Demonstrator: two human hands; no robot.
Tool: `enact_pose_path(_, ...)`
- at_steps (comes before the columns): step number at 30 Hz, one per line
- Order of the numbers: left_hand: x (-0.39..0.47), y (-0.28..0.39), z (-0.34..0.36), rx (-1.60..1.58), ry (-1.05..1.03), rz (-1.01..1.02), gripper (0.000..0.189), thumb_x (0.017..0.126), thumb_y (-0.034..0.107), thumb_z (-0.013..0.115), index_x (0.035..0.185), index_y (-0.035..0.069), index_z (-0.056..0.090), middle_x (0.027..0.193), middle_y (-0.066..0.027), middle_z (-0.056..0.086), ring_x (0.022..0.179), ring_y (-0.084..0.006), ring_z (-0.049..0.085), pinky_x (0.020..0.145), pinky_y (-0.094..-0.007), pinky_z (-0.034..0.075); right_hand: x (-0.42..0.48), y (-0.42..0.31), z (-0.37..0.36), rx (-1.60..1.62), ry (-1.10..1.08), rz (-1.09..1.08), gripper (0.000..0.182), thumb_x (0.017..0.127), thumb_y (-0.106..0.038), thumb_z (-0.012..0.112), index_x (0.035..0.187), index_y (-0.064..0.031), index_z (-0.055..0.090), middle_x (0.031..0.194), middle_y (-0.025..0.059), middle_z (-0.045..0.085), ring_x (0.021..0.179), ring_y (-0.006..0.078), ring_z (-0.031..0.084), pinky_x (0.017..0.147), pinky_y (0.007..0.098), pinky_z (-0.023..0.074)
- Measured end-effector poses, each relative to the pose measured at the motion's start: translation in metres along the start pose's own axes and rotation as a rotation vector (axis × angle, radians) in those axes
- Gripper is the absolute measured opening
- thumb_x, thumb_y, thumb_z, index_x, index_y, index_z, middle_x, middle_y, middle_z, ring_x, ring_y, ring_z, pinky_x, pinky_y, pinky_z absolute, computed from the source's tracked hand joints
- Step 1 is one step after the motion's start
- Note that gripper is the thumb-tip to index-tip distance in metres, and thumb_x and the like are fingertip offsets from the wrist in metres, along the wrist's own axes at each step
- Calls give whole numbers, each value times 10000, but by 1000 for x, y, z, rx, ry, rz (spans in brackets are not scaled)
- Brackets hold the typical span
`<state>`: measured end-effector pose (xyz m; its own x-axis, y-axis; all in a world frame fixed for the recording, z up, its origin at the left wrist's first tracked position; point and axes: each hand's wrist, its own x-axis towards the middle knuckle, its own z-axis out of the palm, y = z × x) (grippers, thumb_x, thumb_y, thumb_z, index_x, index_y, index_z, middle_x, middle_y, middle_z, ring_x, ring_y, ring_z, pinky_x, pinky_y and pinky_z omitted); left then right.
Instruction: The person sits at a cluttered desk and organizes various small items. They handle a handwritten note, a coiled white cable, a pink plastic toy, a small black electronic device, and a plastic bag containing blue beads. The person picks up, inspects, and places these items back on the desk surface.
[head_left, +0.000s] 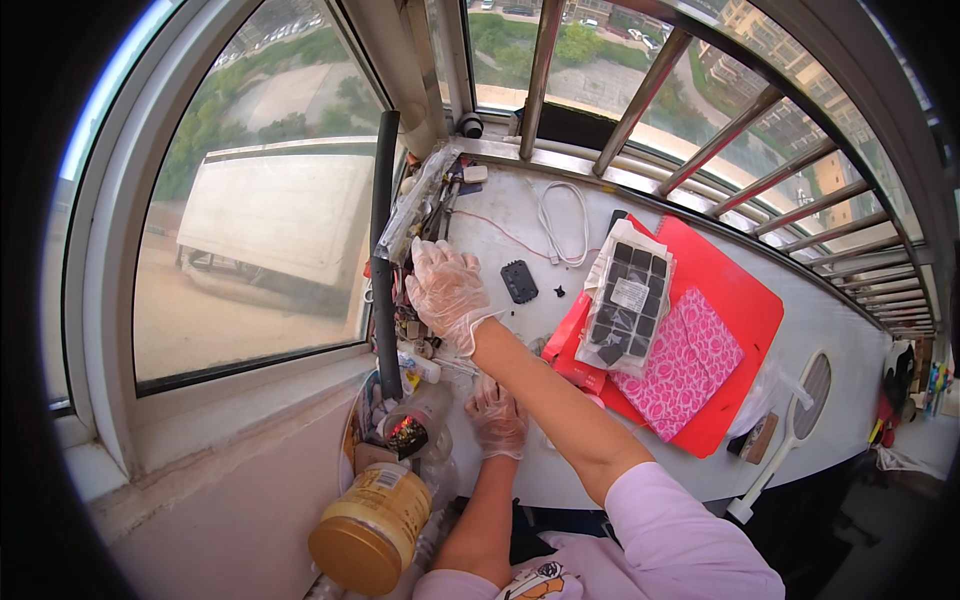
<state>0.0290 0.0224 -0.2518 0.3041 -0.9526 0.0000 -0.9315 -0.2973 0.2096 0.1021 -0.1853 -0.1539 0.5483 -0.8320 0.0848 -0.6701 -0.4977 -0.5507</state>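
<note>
Both hands wear clear plastic gloves. My right hand (448, 294) reaches across to the left edge of the white table, over a heap of small tools and loose odds and ends (431, 214). Its fingertips are partly hidden among them, so a grip cannot be made out. Nearer to me, my left hand (498, 420) rests low over the tabletop beside clear plastic containers; its fingers point away and what lies under them is hidden. A flat black plastic part (519, 281) lies to the right of my right hand, with a tiny black piece (559, 291) beside it.
A coiled white cable (581, 225) lies toward the barred window. To the right, a compartmented black tray (628, 300) sits on red folders (739, 270) and a pink patterned packet (682, 364). A gold-lidded jar (371, 525), a black foam-like tube (385, 300) and an electric swatter (795, 420) flank the table.
</note>
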Motion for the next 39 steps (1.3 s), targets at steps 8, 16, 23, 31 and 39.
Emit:
enact_pose_path(8,13,6,-34,-36,10,-14,715,775,271,636,1430,117,394,1470,-64,398,1337,-215,372,1014,-389,289,11,96,-43,22,91,344,443,863,-278,566,1237,-42,547,1187,123,606,1107,309,559,938,504,407)
enact_pose_path(16,13,7,-34,-35,32,-9,710,773,246,629,1427,103,393,1474,-74,396,1338,-226,372,1019,-392,285,14,122,-51,-354,-35,594,314,844,-218,612,1101,-42,581,1150,134,569,1130,297,553,897,417,480)
enact_pose_path(23,11,6,-32,-117,40,-14,720,768,205,619,1437,88,380,1479,-92,389,1349,-252,366,1023,-414,280,12,146,-35,-360,62,501,152,844,-150,589,944,-47,639,985,155,640,944,341,646,795,426,537)
enact_pose_path(31,13,3,-35,-116,18,-26,713,772,224,607,1438,97,387,1471,-84,401,1338,-247,379,983,-409,303,10,147,-40,-203,4,522,191,848,-188,576,917,-22,640,1014,230,655,966,383,648,827,455,525)
enact_pose_path(39,14,5,-32,-128,42,-23,723,755,235,623,1429,106,395,1467,-75,406,1324,-246,389,984,-411,306,12,150,-37,-243,-37,487,236,856,-235,581,908,-11,635,987,237,669,920,405,659,816,472,528)
